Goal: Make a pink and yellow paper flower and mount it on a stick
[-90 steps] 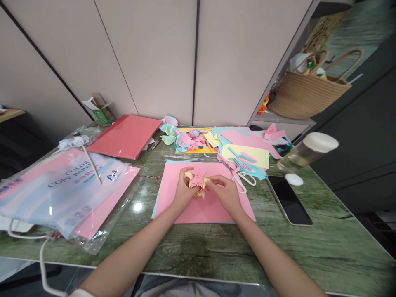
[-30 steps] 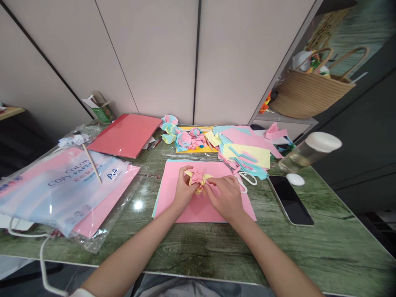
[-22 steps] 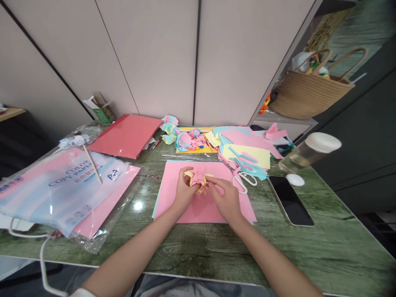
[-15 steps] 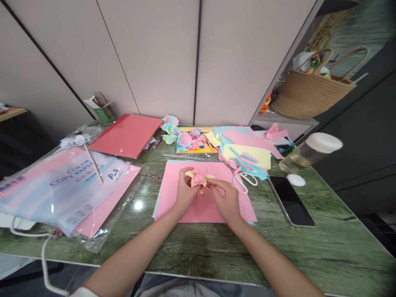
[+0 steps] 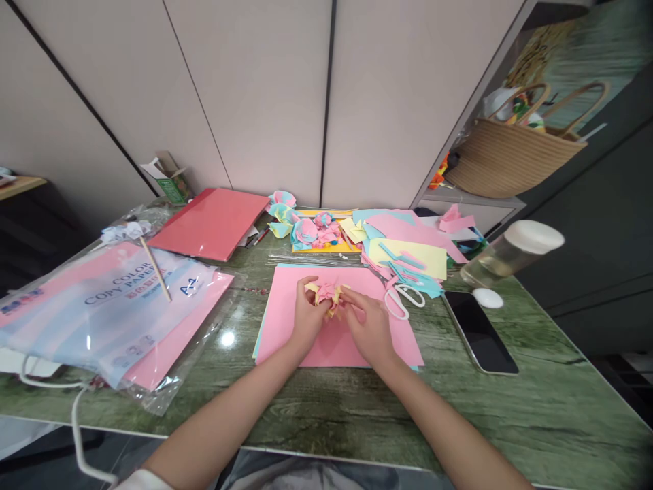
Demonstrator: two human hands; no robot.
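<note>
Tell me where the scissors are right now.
In the head view, the scissors lie right of centre, their white handles at the right edge of the pink paper, between the right hand and the phone.

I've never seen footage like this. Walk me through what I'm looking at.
There is no machine here: just a person's two bare hands. One camera, worn on that person's head, looks forward and down, so the arms reach in from the bottom edge. The left hand holds a pink and yellow paper flower; the right hand touches its yellow edge, though whether it pinches there is hard to tell. Beneath the hands lies a stack of coloured paper. Around it on the green table are white-handled scissors, a phone, a clear bottle with a white top, more paper flowers and a plastic-wrapped pack of copy paper.
</note>
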